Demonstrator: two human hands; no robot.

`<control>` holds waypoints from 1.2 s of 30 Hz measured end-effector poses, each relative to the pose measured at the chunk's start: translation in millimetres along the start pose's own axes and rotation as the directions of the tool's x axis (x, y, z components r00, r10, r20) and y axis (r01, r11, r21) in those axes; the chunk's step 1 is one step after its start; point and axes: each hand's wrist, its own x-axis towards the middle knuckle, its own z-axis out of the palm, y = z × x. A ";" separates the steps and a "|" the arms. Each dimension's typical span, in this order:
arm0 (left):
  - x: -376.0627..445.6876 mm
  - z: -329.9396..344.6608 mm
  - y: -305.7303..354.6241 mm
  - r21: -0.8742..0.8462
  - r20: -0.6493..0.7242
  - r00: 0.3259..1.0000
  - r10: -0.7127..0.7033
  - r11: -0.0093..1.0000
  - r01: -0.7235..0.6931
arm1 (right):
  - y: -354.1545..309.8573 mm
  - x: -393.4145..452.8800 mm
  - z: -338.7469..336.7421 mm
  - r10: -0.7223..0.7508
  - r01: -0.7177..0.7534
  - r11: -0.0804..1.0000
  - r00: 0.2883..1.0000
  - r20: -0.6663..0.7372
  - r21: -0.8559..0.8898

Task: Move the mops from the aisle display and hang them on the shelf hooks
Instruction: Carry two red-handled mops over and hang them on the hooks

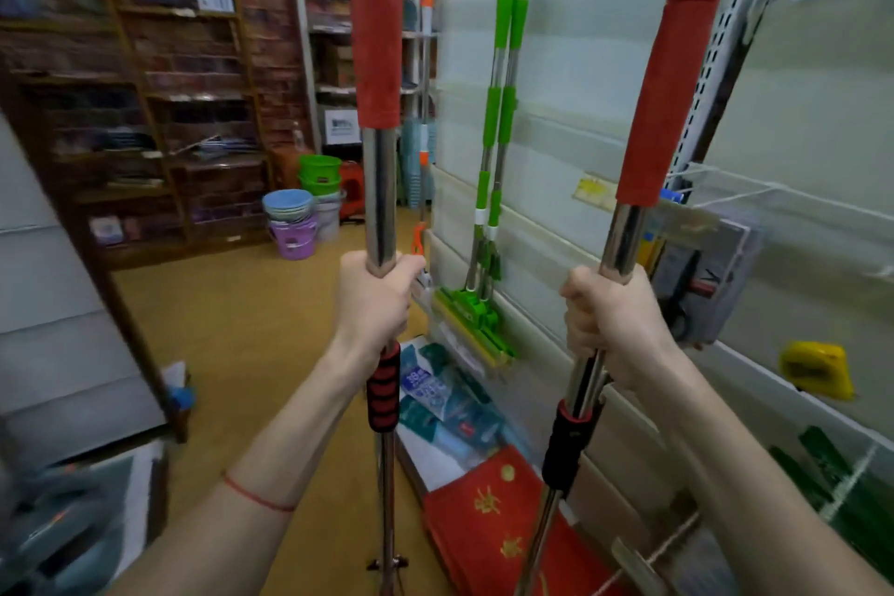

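Observation:
I hold two steel-handled mops with red foam top grips, both upright. My left hand [375, 300] grips the shaft of the left mop [379, 189] just above its red-and-black collar. My right hand [609, 319] grips the right mop [629, 227], which leans right toward the white shelf panel [580, 77]. Both mop heads are out of view below. Two green-handled sponge mops [498, 121] hang from hooks on the panel ahead. An orange-and-white mop [424, 145] hangs at the panel's left edge.
Wire hooks [740, 189] hold packaged goods on the shelf at right, with a yellow item [817, 368] below. Red mats [488, 508] and packets lie on the bottom shelf. Stacked plastic buckets [295, 218] stand on the floor ahead, before wooden shelving [145, 111].

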 end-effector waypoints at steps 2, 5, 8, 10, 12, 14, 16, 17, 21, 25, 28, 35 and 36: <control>40.6 -6.7 -13.5 -0.019 0.069 0.998 -0.006 1.000 0.007 | 2.4 24.4 18.6 0.006 -0.007 1.000 0.998 -0.069 -0.005; 94.7 -11.6 -26.4 -0.034 0.160 0.987 -0.003 0.999 0.009 | 2.2 55.3 42.8 -0.008 0.006 1.000 0.985 -0.172 -0.013; 139.0 -11.2 -34.7 -0.064 0.234 0.972 0.018 0.998 -0.003 | -3.3 81.8 59.0 -0.010 0.005 1.000 0.965 -0.260 -0.021; 169.8 -8.4 -40.7 -0.076 0.300 0.953 0.044 0.997 -0.022 | -6.8 103.9 67.1 -0.013 0.006 1.000 0.950 -0.312 -0.022; 202.3 -2.5 -46.0 -0.083 0.350 0.935 0.053 0.996 -0.026 | -6.4 127.1 72.1 -0.018 0.011 1.000 0.936 -0.351 -0.021; 232.7 4.0 -49.9 -0.087 0.392 0.919 0.049 0.996 -0.016 | -4.2 149.3 74.9 -0.031 0.028 1.000 0.928 -0.372 -0.013; 259.6 11.7 -55.0 -0.097 0.427 0.902 0.063 0.995 -0.024 | 1.0 170.8 75.9 -0.042 0.043 0.999 0.924 -0.381 -0.006; 271.1 16.0 -58.4 -0.096 0.443 0.894 0.074 0.995 -0.035 | 4.7 180.8 75.2 -0.046 0.046 0.999 0.924 -0.380 -0.008; 310.7 27.7 -65.7 -0.069 0.489 0.870 0.066 0.997 -0.037 | 9.8 216.5 78.7 -0.050 0.047 0.999 0.917 -0.395 -0.018; 349.7 40.7 -68.9 -0.098 0.534 0.845 0.033 0.995 0.023 | 8.2 244.4 88.8 -0.062 0.041 0.997 0.907 -0.416 -0.061; 370.6 55.8 -71.7 -0.130 0.562 0.827 0.029 0.990 0.054 | 3.3 262.7 90.5 -0.070 0.041 0.997 0.882 -0.466 -0.072; 421.7 72.8 -94.8 -0.169 0.649 0.760 0.019 0.978 0.120 | 4.8 293.3 114.6 -0.098 0.018 0.991 0.785 -0.611 -0.136; 429.7 73.7 -97.2 -0.183 0.662 0.749 0.026 0.975 0.128 | 3.3 297.4 119.6 -0.098 0.009 0.990 0.772 -0.628 -0.144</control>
